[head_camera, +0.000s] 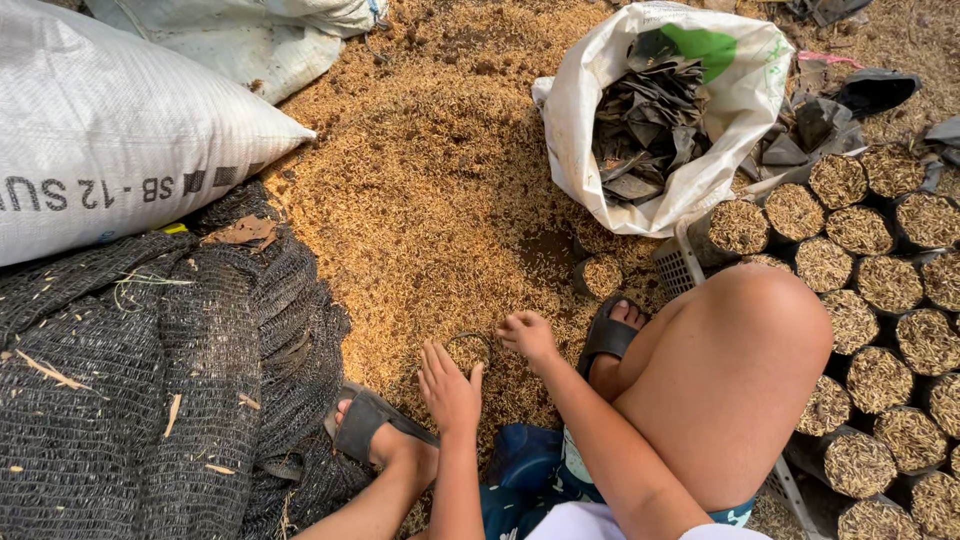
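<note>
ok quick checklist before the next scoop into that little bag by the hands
1. Small black bag mouth open among the husks: ok, rim shows as a ring.
2. Left hand at the bag's rim: ok, it lies flat beside it.
3. Right hand free: cannot tell, its fingers curl over the husks.
4. Husk pile close to both hands: ok.
5. Fill level in the bag: cannot tell, the hands hide part of it.
6. Filled bags upright in rows: ok.
</note>
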